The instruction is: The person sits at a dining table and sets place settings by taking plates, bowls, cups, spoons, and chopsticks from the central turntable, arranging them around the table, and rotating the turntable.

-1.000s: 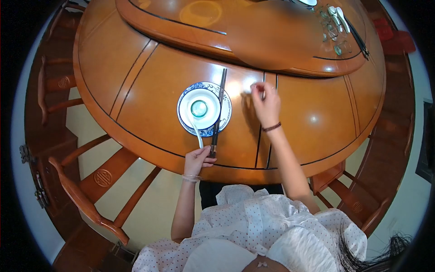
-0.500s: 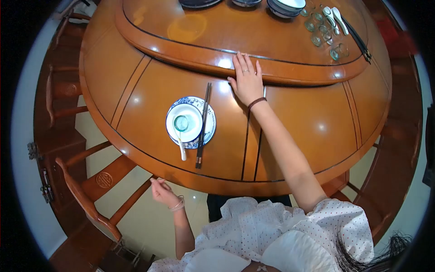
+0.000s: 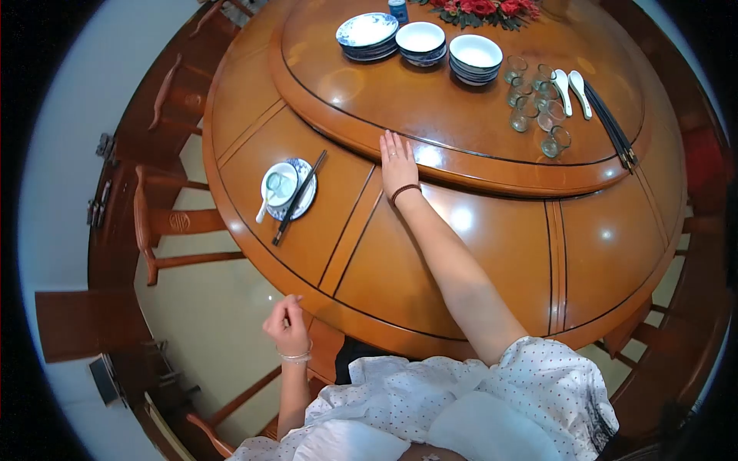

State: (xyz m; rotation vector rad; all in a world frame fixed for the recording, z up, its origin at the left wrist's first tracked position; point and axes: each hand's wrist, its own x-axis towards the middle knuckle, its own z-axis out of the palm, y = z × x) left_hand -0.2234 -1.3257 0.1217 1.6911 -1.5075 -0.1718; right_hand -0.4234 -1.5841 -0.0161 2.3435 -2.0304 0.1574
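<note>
My right hand (image 3: 398, 163) lies flat with its fingers stretched out on the rim of the wooden turntable (image 3: 477, 170). Below the table edge, my left hand (image 3: 287, 326) is curled closed, and no object shows in it. Left of my right hand, a blue-and-white plate (image 3: 309, 201) carries a white bowl (image 3: 270, 197) with a small clear glass (image 3: 278, 184) and a white spoon (image 3: 263, 209). A pair of dark chopsticks (image 3: 301, 196) rests across the plate's right side, its lower end reaching past the plate.
On the turntable stand stacked plates (image 3: 367, 31), two bowl stacks (image 3: 475, 52), several glasses (image 3: 523, 115), white spoons (image 3: 578, 94), bundled chopsticks (image 3: 610, 127), a blue can (image 3: 397, 10) and red flowers (image 3: 480, 8). Wooden chairs (image 3: 184, 223) surround the round table (image 3: 430, 296).
The view has shifted, showing more of the turntable's far side, and the place setting sits further left. My right hand remains on the rim, now right of the seam beside the setting.
</note>
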